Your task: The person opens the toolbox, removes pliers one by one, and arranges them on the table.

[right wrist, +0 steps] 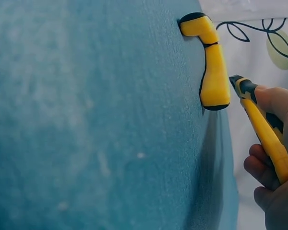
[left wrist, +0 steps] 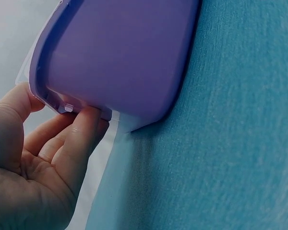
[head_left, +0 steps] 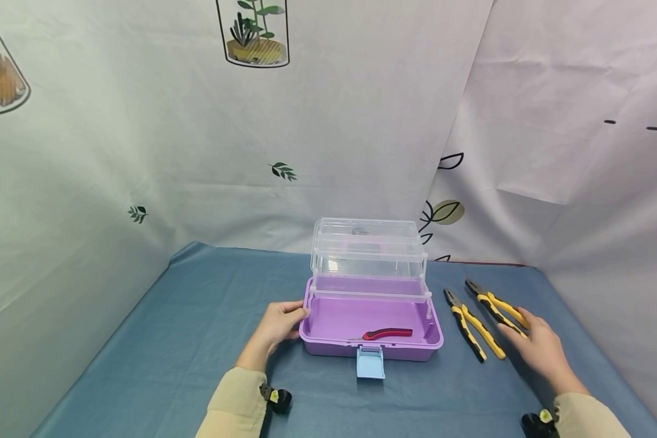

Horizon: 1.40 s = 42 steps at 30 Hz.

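A purple toolbox (head_left: 328,349) stands with its clear lid (head_left: 369,249) raised and its light-blue latch (head_left: 370,363) hanging down in front. Inside lies a tool with a red and black handle (head_left: 387,333); its kind is unclear. At the box's left end, my left hand (head_left: 276,322) pinches the rim, thumb above and fingers beneath, as the left wrist view (left wrist: 53,158) shows. On the right, my right hand (head_left: 542,350) grips the yellow and black handles of the far pliers (head_left: 495,306). A second, similar pair of pliers (head_left: 471,328) lies between that hand and the box.
A blue cloth (head_left: 208,340) covers the table. White printed fabric (head_left: 361,121) hangs behind it and along both sides. Close behind the toolbox is the table's back edge.
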{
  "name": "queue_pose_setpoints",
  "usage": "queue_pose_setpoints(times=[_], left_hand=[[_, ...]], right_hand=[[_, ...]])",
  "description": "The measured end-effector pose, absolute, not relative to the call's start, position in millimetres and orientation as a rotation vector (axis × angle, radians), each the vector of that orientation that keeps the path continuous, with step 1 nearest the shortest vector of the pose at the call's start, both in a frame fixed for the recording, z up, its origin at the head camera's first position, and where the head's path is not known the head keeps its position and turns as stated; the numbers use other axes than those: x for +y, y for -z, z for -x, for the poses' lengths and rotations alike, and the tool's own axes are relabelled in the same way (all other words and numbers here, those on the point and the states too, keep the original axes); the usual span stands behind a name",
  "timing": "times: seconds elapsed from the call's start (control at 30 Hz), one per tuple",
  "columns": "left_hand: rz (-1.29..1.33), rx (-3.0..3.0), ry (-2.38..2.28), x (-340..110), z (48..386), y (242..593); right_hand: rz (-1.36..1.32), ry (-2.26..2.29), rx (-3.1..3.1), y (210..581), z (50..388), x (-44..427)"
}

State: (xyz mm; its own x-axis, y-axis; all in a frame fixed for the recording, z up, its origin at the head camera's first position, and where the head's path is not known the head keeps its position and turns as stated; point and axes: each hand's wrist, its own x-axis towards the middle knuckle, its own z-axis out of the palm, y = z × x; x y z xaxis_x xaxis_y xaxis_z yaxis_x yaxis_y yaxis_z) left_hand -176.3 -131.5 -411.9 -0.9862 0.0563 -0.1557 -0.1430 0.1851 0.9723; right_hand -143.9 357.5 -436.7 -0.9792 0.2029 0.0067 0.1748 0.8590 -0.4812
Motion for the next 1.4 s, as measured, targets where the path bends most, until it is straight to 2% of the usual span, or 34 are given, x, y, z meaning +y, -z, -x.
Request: queue_pose_setpoints(times=[0.27, 1.4], left_hand=[[0.118, 2.294, -1.912, -135.5, 192.7, 439.0], [0.123, 2.3, -1.906, -134.6, 192.1, 438.0]], right_hand=[[0.304, -0.754, -3.01, 440.1, 150.0, 360.0], [0.296, -0.628, -3.155, 439.3, 154.9, 365.6]])
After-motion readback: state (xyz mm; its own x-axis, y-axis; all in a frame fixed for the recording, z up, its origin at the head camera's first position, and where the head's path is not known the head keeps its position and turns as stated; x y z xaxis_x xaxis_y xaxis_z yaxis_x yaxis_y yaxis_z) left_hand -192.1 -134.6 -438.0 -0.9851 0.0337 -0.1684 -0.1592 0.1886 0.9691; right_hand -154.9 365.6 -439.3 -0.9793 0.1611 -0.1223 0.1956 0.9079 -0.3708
